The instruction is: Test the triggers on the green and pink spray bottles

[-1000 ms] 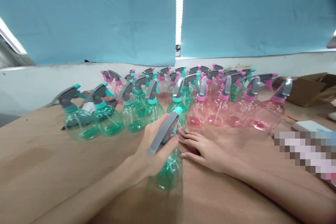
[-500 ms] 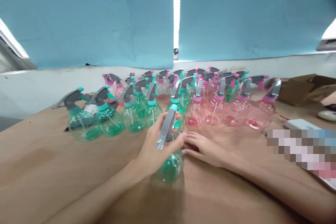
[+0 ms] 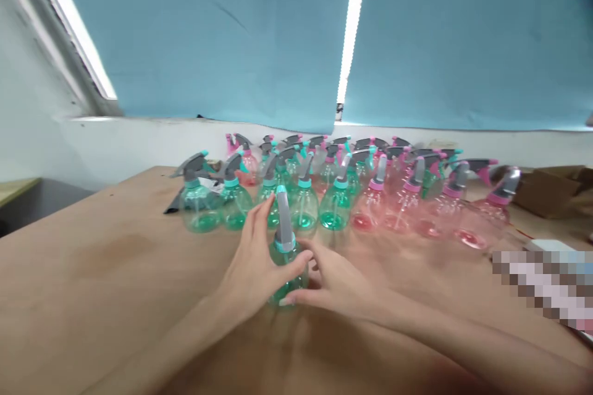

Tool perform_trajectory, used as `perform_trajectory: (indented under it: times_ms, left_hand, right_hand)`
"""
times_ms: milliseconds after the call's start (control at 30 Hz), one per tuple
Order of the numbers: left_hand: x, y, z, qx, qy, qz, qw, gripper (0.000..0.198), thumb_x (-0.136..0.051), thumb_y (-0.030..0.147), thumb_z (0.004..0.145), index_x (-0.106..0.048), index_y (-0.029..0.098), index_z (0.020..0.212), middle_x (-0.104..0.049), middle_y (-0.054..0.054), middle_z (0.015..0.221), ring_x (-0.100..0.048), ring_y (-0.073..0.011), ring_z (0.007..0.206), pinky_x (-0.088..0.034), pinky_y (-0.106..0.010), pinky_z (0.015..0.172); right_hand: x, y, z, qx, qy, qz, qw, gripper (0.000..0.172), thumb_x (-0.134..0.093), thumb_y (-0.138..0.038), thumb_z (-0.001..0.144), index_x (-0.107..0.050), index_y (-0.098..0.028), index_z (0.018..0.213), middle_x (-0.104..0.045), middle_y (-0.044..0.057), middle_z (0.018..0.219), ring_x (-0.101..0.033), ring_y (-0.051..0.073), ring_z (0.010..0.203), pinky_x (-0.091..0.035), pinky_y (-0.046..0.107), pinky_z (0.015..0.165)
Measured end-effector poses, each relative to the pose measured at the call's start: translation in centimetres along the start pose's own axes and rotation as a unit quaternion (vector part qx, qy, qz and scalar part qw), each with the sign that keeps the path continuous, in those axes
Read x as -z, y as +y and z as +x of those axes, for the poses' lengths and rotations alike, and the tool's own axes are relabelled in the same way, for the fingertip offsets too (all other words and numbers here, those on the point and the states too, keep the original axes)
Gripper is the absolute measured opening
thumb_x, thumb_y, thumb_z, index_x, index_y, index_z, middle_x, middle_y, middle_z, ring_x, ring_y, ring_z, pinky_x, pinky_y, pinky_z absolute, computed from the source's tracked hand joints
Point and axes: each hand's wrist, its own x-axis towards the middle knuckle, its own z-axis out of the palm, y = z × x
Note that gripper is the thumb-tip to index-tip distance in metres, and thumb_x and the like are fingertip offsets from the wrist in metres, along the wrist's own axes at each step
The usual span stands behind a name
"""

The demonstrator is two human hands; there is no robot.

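Observation:
A green spray bottle [image 3: 286,259] with a grey trigger head stands upright on the brown table [image 3: 115,284], in front of the rows of bottles. My left hand [image 3: 252,268] wraps round its left side, thumb across the front and fingers reaching up behind the neck. My right hand [image 3: 331,281] presses against the bottle's right and lower side with curled fingers. Both forearms come in from the bottom edge. The picture is blurred by motion.
Behind stand several green spray bottles [image 3: 303,203] on the left and several pink spray bottles [image 3: 412,210] on the right. A cardboard box [image 3: 551,188] sits at the far right, a white flat object [image 3: 551,247] nearer. Blue curtains [image 3: 222,31] hang behind.
The green bottle went from tilted in my left hand to upright on the table. My right hand moved from lying flat on the table onto the bottle. The view swung to the left.

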Motion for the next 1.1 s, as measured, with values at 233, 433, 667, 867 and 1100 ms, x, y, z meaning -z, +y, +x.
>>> perform_trajectory:
  times_ms: [233,433,667,867,1100]
  left_hand:
    - [5.1,-6.5,-5.7,0.065,0.095,-0.015,0.993,0.079,-0.071,0.04,0.075,-0.026,0.031,0.139,-0.054,-0.009,0.13,-0.051,-0.0334,0.123,-0.043,-0.054,0.099]
    - [10.5,-9.0,-6.7,0.144,0.087,0.019,0.986,0.048,-0.065,0.049,0.079,-0.051,0.024,0.118,-0.06,-0.008,0.123,-0.055,-0.0318,0.118,-0.043,-0.052,0.099]
    - [15.6,-13.8,-5.1,0.165,0.128,0.089,0.974,0.051,-0.067,0.05,0.075,-0.054,0.019,0.113,-0.062,-0.011,0.118,-0.058,-0.0319,0.112,-0.044,-0.048,0.097]
    - [17.5,-18.7,-1.7,0.183,0.169,0.08,0.965,0.059,-0.065,0.049,0.075,-0.045,0.017,0.12,-0.053,-0.015,0.131,-0.053,-0.0323,0.119,-0.044,-0.049,0.098]
    - [17.4,-21.3,0.9,0.168,0.159,0.041,0.972,0.063,-0.065,0.046,0.075,-0.044,0.016,0.126,-0.049,-0.016,0.136,-0.049,-0.0316,0.124,-0.05,-0.042,0.09]
  right_hand:
    - [-4.4,-2.6,5.9,0.085,-0.08,0.019,0.993,0.084,-0.07,-0.05,0.077,-0.029,-0.025,0.146,-0.062,0.012,0.12,-0.064,0.027,0.098,-0.051,0.042,0.081]
    - [-7.2,-5.3,11.0,0.111,-0.138,-0.058,0.982,0.087,-0.062,-0.059,0.08,-0.025,-0.022,0.149,-0.063,0.014,0.124,-0.061,0.032,0.108,-0.048,0.047,0.088]
    - [-8.2,-7.8,14.9,0.115,-0.052,-0.143,0.982,0.059,-0.054,-0.056,0.086,-0.052,-0.02,0.133,-0.06,0.012,0.13,-0.06,0.03,0.111,-0.048,0.043,0.09]
    - [-8.8,-8.0,18.0,0.073,0.06,-0.17,0.981,0.052,-0.054,-0.041,0.09,-0.051,-0.011,0.132,-0.057,0.017,0.131,-0.05,0.033,0.124,-0.039,0.046,0.099]
    - [-9.1,-8.5,19.7,0.023,0.073,-0.176,0.981,0.063,-0.057,-0.042,0.087,-0.042,-0.007,0.136,-0.055,0.021,0.131,-0.053,0.035,0.12,-0.043,0.043,0.094]
